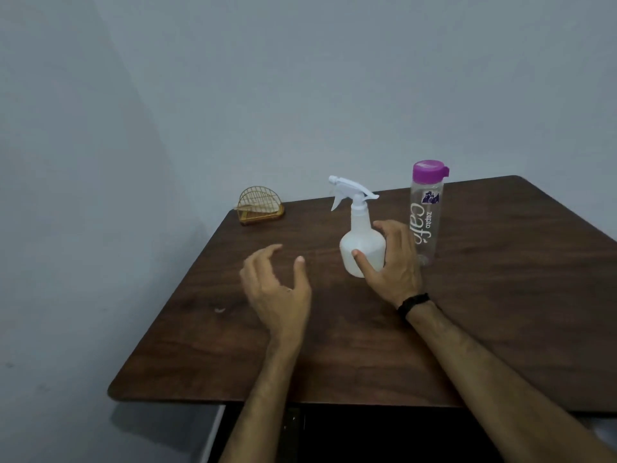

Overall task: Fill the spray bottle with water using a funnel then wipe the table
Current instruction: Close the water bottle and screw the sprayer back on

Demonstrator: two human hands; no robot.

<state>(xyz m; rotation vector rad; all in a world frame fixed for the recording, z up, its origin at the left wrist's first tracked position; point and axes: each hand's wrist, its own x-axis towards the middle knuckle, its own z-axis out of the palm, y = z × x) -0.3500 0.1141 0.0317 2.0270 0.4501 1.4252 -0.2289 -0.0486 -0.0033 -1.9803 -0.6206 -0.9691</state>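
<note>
At center frame, a person's right hand point(394, 265) wraps its fingers around a white spray bottle point(362, 242) standing on the dark wooden bench point(500, 295); the left hand point(277, 289) hovers beside it, fingers wide and empty. A careless tug could topple the purple-capped water bottle point(427, 212) just behind. Both bottles' contents are unclear; no funnel is visible.

Spray bottle point(362, 242) upright mid-table point(500, 312), water bottle point(426, 212) just right of it, wire holder point(260, 206) at far left corner, right hand point(392, 262) against spray bottle, left hand point(277, 285) left of it
</note>
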